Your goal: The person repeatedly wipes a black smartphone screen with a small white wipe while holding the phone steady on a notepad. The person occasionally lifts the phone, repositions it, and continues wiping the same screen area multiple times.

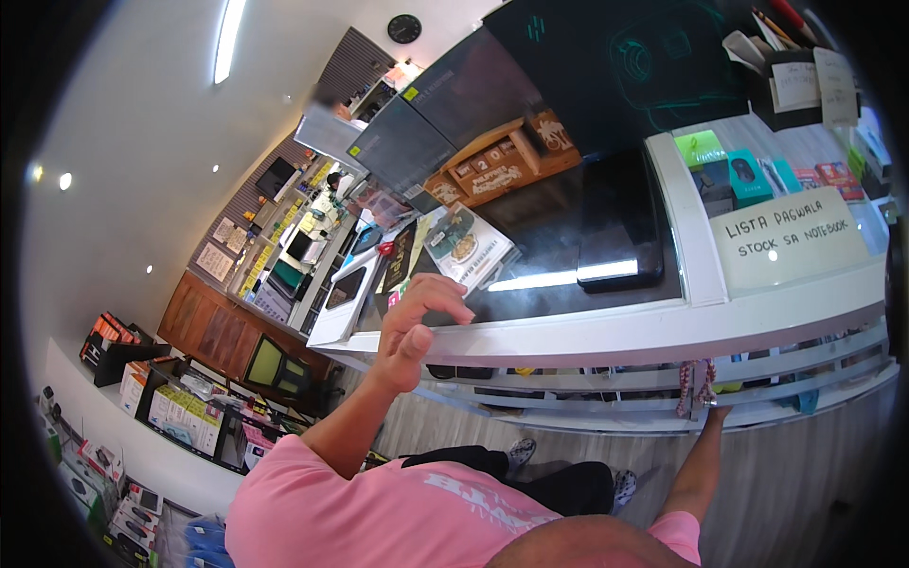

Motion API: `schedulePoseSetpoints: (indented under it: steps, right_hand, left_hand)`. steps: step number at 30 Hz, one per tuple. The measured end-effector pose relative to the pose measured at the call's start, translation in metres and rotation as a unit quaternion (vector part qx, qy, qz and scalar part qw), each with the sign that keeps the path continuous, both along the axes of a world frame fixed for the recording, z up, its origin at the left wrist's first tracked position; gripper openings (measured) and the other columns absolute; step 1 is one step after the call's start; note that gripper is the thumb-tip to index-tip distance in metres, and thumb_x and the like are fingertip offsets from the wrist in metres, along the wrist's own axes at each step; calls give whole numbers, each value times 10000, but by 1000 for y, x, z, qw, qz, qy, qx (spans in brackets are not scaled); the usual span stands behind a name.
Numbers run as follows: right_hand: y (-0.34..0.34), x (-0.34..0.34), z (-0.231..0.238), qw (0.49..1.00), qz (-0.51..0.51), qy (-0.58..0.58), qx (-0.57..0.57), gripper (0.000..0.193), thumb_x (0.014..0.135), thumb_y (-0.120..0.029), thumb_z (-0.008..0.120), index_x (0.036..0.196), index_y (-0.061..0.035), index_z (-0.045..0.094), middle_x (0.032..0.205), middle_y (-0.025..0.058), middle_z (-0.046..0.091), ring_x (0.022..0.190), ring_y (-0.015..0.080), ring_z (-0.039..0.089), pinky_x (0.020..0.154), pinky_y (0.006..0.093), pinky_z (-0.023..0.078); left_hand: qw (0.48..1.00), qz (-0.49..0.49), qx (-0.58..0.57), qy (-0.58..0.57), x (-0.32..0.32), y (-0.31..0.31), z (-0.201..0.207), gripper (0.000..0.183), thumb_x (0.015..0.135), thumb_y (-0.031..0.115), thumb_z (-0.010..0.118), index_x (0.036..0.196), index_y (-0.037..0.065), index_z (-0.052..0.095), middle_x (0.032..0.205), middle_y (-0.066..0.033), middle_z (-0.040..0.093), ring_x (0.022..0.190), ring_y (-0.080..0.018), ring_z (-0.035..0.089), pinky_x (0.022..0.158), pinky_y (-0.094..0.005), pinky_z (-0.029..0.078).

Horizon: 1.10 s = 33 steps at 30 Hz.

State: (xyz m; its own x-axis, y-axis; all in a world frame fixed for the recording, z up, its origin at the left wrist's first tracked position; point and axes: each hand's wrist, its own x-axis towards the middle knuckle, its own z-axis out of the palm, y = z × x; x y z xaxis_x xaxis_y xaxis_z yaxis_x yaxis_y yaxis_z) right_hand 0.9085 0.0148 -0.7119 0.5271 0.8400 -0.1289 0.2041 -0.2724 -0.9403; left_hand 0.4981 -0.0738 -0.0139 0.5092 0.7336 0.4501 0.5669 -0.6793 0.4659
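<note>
Pink sleeves fill the lower middle of the frame, and from them the left forearm rises toward the centre. The left hand [417,327] is raised at the front edge of the white counter [606,331], fingers loosely curled and spread, thumb up, gripping nothing; its fingertips sit just above the counter's rim. Just beside it, up and to the left, a flat boxed item [343,289] lies on the counter, its long axis running from lower left to upper right. Further right, the dark glass top [549,227] carries a black rectangular device [620,222] standing long-side up in the frame. At lower right the right arm stretches up to the counter's lower ledge, where the right hand [712,405] touches a bunch of keys on a patterned strap [689,386] hanging downward; whether it grips them cannot be told.
</note>
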Motion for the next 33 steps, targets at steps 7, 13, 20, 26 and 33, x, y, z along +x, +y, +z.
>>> schedulePoseSetpoints:
  steps: [7, 13, 20, 26, 33]
  right_hand:
    - [-27, 14, -12, 979, -113, 171, 8, 351, 1015, -208, 734, 1323, -48, 681, 1248, 99, 727, 1124, 248, 713, 979, 398, 592]
    - [-141, -61, 55, 835, -250, 483, 81, 270, 1074, -144, 667, 1335, -74, 659, 1236, 53, 693, 1073, 151, 689, 897, 301, 613]
    - [-294, -96, 251, 829, -274, 485, 45, 320, 1048, -120, 721, 1356, -78, 646, 1240, 48, 699, 1043, 181, 706, 857, 279, 619]
    - [-318, -90, 454, 879, -135, 439, 126, 385, 973, -180, 797, 1314, -94, 639, 1191, 32, 709, 1031, 189, 699, 835, 305, 558]
    - [-246, -152, 667, 906, 12, 348, 241, 349, 1020, -117, 736, 1328, 23, 650, 1112, 97, 722, 939, 202, 701, 733, 309, 526]
  left_hand:
    - [999, -42, -20, -11, 0, 9, 5, 700, 1073, 672, 445, 1052, 39, 742, 1047, -105, 708, 1166, -312, 601, 1082, -457, 399]
    - [990, -45, -103, -83, -7, 9, 9, 592, 1053, 602, 572, 1090, 42, 757, 1085, -105, 713, 1187, -321, 603, 1101, -462, 410]
    - [961, -92, -158, -205, -19, 21, 4, 364, 1085, 402, 641, 1070, 60, 764, 1096, -96, 704, 1198, -287, 595, 1111, -441, 414]
    - [969, -103, -25, -223, -101, 16, 83, 152, 1017, 205, 706, 1099, 97, 774, 1136, -73, 707, 1220, -307, 605, 1123, -460, 422]
    - [883, -78, 386, -254, -242, -4, 248, 667, 906, 451, 804, 1359, -1, 616, 1320, -172, 645, 1311, -366, 593, 1164, -512, 421]
